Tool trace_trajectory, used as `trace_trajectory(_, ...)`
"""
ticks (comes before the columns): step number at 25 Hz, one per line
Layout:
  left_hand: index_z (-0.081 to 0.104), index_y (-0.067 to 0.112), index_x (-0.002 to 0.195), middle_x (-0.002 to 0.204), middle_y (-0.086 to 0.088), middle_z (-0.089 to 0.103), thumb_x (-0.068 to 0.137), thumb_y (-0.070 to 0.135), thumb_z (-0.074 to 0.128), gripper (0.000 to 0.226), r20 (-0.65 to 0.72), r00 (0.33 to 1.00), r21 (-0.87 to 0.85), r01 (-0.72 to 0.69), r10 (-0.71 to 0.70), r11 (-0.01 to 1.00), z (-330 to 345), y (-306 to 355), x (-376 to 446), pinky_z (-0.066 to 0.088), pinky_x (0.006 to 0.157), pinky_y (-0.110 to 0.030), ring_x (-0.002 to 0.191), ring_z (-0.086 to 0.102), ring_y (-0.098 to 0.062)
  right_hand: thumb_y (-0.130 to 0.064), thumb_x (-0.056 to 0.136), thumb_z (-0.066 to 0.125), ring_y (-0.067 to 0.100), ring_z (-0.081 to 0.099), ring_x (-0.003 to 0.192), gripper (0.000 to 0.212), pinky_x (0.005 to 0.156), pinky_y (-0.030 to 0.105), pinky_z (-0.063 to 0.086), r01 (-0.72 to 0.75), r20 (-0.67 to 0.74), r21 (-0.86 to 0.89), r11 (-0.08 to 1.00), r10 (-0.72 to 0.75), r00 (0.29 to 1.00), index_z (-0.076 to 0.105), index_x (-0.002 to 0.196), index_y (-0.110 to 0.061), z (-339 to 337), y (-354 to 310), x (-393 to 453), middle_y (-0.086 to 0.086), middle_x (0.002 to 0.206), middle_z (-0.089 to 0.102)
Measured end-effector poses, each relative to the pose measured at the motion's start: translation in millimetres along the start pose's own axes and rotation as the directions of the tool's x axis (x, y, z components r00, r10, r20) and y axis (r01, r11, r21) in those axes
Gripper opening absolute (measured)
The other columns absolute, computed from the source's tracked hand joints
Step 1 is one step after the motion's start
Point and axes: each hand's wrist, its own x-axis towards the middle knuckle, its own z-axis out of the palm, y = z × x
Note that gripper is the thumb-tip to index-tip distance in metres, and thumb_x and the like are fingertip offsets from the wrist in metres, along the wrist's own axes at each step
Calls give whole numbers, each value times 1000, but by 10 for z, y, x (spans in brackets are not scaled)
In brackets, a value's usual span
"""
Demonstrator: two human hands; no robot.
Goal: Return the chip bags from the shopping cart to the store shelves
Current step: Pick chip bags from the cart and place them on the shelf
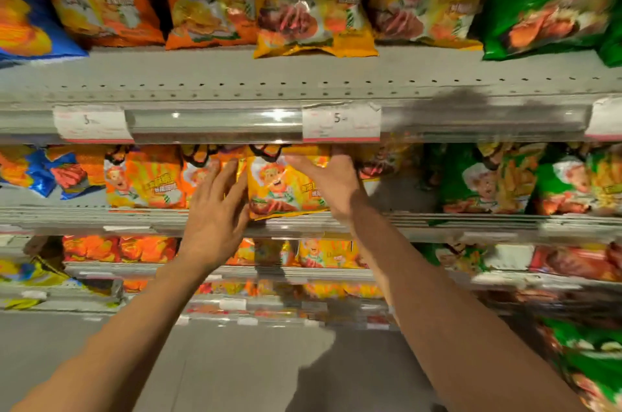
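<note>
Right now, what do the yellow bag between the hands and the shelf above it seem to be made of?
Yellow chip bag: likely glossy plastic or foil film; it is crinkled, with bright glints. Upper shelf: probably painted grey metal, matte, with a row of punched holes; its clear price strip looks like shiny plastic.

Both bare forearms extend forward and upward, converging slightly. The left hand (215,209) is back-up with its 4 fingers straight and loosely spread, fingertips forward. The right hand (331,182) is level with it, just to its right, fingers extended leftward, thumb apart.
</note>
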Motion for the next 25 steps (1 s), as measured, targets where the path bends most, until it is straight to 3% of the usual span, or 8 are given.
trace_trajectory(3,44,2,148,156,-24,36,96,40,29,66,26,996,-30,82,-81,996,-28,70,3,23,119,-60,149,21,-46,-21,78,87,21,73,104,35,81,37,53,101,21,100,990,-103,994,77,107,-4,-49,-17,-26,15,108,78)
trace_trajectory(6,41,12,152,161,-15,31,98,53,23,70,26,986,-115,168,-166,979,-21,71,18,12,124,-48,154,12,-32,-14,81,84,32,70,111,32,97,48,55,141,23,118,983,-144,989,74,110,-5,-133,-14,-35,18,111,76)
trace_trajectory(8,40,15,153,163,-10,27,95,63,26,77,33,984,-106,176,-173,979,-20,69,8,11,124,-46,155,7,-27,-11,83,82,20,70,113,35,102,41,53,180,13,116,977,-182,983,71,116,-9,-181,39,-69,9,115,76)
trace_trajectory(11,39,18,154,165,-7,25,91,70,29,82,50,986,-47,162,-160,986,-6,65,-5,13,123,-49,155,6,-25,-11,82,83,-9,65,103,37,91,14,49,211,-15,90,973,-211,977,65,113,-23,-187,89,-155,-12,110,72)
trace_trajectory(16,42,19,151,161,-11,30,90,71,30,80,44,979,22,200,-200,980,24,97,-14,21,121,-56,153,14,-32,-17,79,87,-6,67,100,42,85,7,48,235,-142,16,972,-231,963,65,115,-25,-341,89,-162,-12,107,73)
trace_trajectory(20,38,21,153,163,-10,25,90,71,30,80,48,970,28,236,-237,971,69,190,-4,16,122,-56,154,9,-31,-31,81,85,16,56,121,68,91,18,40,106,-41,-160,981,-114,993,51,137,-12,-392,114,-163,-4,128,61)
trace_trajectory(22,38,21,153,164,-10,24,90,72,29,81,50,970,39,236,-238,971,89,213,9,17,121,-57,155,8,-31,-34,80,86,21,54,124,75,91,21,38,95,-61,-281,955,-117,991,47,139,-7,-283,114,-197,5,134,60)
trace_trajectory(25,42,17,150,162,-12,27,89,70,30,81,34,976,63,214,-216,975,138,206,25,19,121,-58,154,10,-33,-36,77,86,32,53,126,72,98,37,45,122,-54,-328,937,-147,988,49,133,-10,-72,77,-302,13,133,58)
